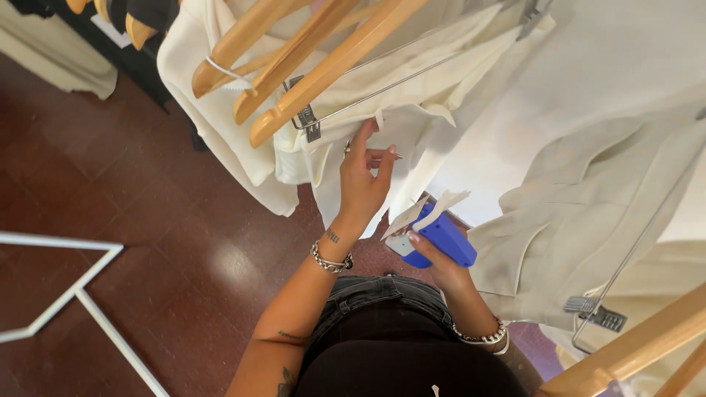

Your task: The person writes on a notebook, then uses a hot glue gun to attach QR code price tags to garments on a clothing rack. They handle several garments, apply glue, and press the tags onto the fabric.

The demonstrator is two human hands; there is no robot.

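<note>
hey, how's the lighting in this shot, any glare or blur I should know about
Head view: a soft glare patch on the red floor; the cream garments look bright, nearly washed out; wooden hangers bow slightly, as if from a wide lens; left hand and blue tagging gun are sharp.

Floor (pixel 147 213): dark reddish-brown tile, glossy, light glare patch at centre-left. White metal frame (pixel 73 294) on the floor at lower left. Dark rack base (pixel 140 62) at upper left, beige fabric (pixel 55 55) hanging beside it in the corner.
</note>
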